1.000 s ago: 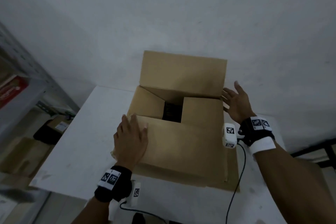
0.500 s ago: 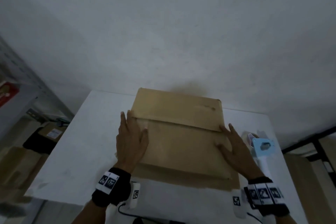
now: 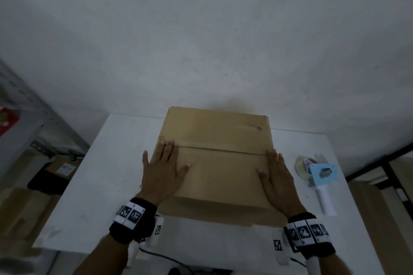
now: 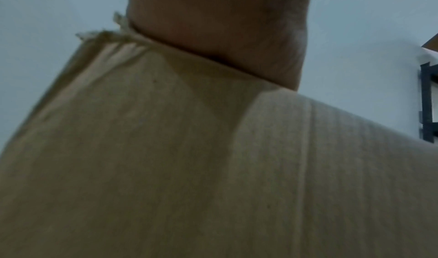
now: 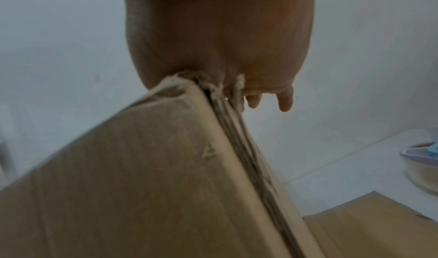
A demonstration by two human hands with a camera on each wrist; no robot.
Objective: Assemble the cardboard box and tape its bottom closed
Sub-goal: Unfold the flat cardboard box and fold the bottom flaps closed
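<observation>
The cardboard box (image 3: pixel 214 158) sits bottom-up on the white surface (image 3: pixel 107 185), against the wall, and its look is very different from a second ago: then the far flap stood upright and the inner flaps showed a dark gap, now both long flaps lie folded flat and meet along a seam (image 3: pixel 223 149) running left to right. Your left hand (image 3: pixel 163 172) lies flat with straight, spread fingers on the near flap at the left end, fingertips just reaching the seam. Your right hand (image 3: pixel 277 181), which was out at the box's right edge, has come down flat on the near flap's right end; its fingers are straight, some past the edge, gripping nothing. The wrist views show only palms pressed to cardboard and frayed flap corners.

That probably means folding is finished and only taping remains. The tape dispenser (image 3: pixel 319 176) lies on the surface just right of the box, near your right hand and untouched. You will likely need one hand to keep the flaps down, or they may spring up.
</observation>
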